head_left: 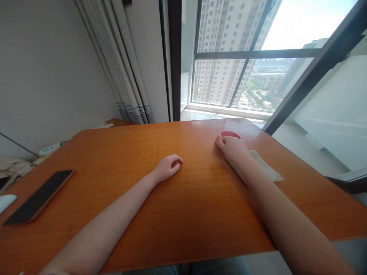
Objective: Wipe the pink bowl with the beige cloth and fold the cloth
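Observation:
My right hand (233, 148) is closed on the near side of a small pink round dish (229, 133), at the right of the wooden table (183, 217). Only the dish's far rim shows; my fingers and the back of my hand cover the rest. A folded white cloth or tissue (265, 167) lies flat under and beside my right wrist. Near the table's middle rests my left hand (168, 167), its fingers curled in loosely towards the thumb. Nothing shows inside that curl.
At the table's left lies a dark flat phone-like slab (41, 196) with a reddish edge. A white object (6, 201) sits beside it. Past the left edge is a power strip (51, 149). Grey curtains (120, 65) and a large window (229, 80) stand beyond the far edge.

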Motion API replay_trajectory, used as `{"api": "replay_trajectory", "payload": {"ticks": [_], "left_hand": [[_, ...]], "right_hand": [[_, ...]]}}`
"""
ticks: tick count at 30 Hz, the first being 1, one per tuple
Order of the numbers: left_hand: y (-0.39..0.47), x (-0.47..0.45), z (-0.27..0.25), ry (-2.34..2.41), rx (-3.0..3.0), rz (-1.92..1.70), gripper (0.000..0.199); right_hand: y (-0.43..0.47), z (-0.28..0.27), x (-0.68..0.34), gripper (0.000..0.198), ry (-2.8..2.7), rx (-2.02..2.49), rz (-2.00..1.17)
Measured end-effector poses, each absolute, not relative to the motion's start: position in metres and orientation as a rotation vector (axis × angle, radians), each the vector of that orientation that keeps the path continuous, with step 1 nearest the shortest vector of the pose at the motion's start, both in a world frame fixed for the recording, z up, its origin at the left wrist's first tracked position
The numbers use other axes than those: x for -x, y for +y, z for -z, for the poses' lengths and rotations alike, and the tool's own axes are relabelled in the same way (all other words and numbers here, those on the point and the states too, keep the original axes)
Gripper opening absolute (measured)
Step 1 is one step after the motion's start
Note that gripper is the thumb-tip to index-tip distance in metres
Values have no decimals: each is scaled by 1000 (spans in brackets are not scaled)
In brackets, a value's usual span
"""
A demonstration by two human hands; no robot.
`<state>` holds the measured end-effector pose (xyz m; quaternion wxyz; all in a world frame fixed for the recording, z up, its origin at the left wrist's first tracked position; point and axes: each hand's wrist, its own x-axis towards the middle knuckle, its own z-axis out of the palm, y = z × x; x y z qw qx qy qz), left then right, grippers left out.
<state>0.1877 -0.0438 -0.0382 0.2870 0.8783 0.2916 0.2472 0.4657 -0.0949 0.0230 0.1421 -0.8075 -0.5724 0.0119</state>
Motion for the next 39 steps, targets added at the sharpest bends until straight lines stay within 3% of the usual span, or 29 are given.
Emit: {"api": "replay_trajectory", "payload": {"ticks": [3, 9, 14, 39], "left_hand": [[-47, -188, 38, 788, -2400, -647, 26], [-48, -190, 38, 697, -2494, -507, 13], [-50, -192, 36, 767, -2531, -538, 5], [-50, -192, 36, 750, -2524, -550, 11]], "right_hand": [[-96, -5, -398, 38, -1943, 2007, -13], [-106, 30, -345, 27, -2399, 1519, -191], [-102, 32, -356, 25, -2345, 1541, -232], [-99, 35, -359, 27, -2344, 1589, -213]]}}
